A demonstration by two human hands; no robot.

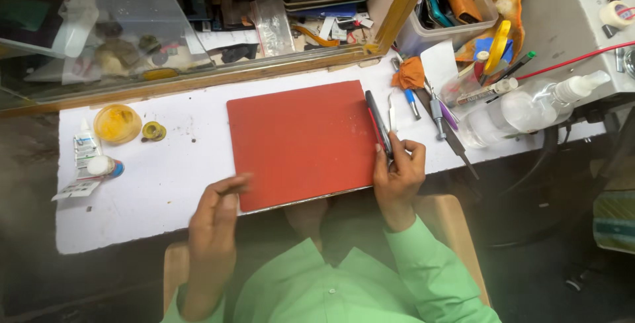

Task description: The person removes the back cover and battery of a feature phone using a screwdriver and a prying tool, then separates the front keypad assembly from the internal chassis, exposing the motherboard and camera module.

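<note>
A red rectangular mat (301, 141) lies on the white work surface (172, 177) in front of me. My right hand (399, 174) rests at the mat's right edge, fingers closed around the lower end of a black and red pen-like tool (377, 119) that lies along that edge. My left hand (215, 220) hovers at the mat's near left corner, slightly blurred, fingers together and holding nothing. A thin pair of metal tweezers (391, 112) lies just right of the tool.
Several hand tools (436, 114) and an orange cloth (410, 71) lie right of the mat, beside a clear spray bottle (522, 108). A yellow dish (117, 123), small yellow cap (154, 130) and glue tubes (86, 147) sit at left. A glass case (198, 32) runs behind.
</note>
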